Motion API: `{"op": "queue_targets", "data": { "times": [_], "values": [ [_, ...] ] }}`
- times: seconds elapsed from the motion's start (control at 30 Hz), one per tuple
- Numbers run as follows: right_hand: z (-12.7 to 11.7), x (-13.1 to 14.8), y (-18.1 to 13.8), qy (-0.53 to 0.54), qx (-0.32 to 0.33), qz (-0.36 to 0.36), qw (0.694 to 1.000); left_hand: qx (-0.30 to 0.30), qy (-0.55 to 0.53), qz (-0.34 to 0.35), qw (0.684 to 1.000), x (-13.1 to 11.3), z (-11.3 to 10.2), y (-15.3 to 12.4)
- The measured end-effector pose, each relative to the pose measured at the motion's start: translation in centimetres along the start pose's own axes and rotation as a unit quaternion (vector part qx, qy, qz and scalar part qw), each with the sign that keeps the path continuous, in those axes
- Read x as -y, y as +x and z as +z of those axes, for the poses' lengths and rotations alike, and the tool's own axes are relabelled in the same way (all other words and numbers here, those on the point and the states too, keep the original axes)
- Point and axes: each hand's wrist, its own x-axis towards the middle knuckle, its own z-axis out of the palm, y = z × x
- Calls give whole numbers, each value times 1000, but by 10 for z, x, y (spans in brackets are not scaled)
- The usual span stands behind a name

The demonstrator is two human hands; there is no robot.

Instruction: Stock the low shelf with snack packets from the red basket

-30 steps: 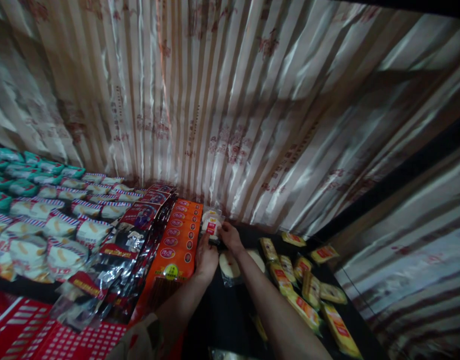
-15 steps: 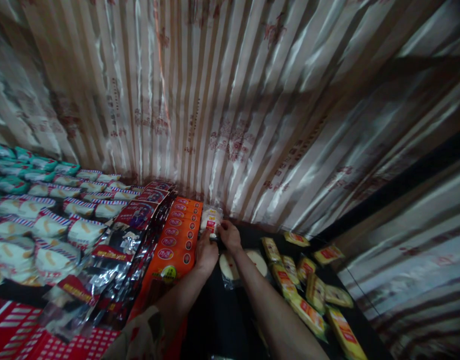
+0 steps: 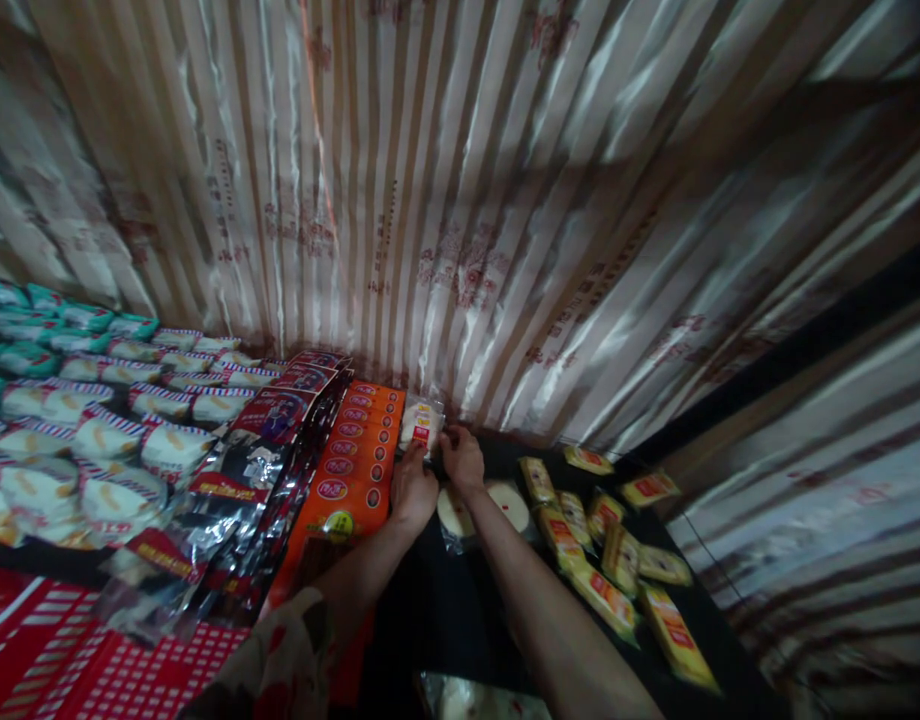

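Both my hands reach to the back of a dark display surface [image 3: 460,620]. My left hand [image 3: 412,487] and my right hand [image 3: 462,459] pinch a clear packet with a red label [image 3: 421,424] that leans against the striped satin curtain [image 3: 460,220]. Their fingers are closed on the packet's lower edge. Just below the hands lie two round pale flatbread packets [image 3: 484,505]. A row of orange packets [image 3: 353,462] runs along the left of my left hand.
Yellow and red snack packets [image 3: 606,565] lie scattered at the right. Dark foil packets [image 3: 257,460], white striped packets [image 3: 92,440] and green packets [image 3: 25,310] fill the left. A red checked cloth [image 3: 70,665] shows at the lower left. Another clear packet [image 3: 467,700] sits at the bottom edge.
The view has drifted slightly, so everything sits a little higher in the picture. Both hands stay on the clear packet at the curtain, nudged a little farther back.
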Motion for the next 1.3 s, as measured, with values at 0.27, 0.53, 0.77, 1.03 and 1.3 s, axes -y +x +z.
{"op": "queue_targets", "data": {
  "times": [0.27, 0.53, 0.77, 1.03, 1.3],
  "values": [
    [-39, -23, -62, -20, 45, -140, 989, 77, 68, 17, 995, -14, -6, -44],
    [-57, -26, -132, -119, 89, -185, 971, 88, 96, -22, 991, -22, -13, -73],
    [-55, -31, -163, -9, 89, -157, 983, 36, 65, -90, 993, -18, -26, -85],
    [-77, -20, -189, 120, 108, -108, 981, 37, -33, -100, 994, -19, -22, -93],
    [-85, -27, -176, 254, 71, 27, 964, 52, -71, -92, 992, -22, -32, -91]
  ]
}}
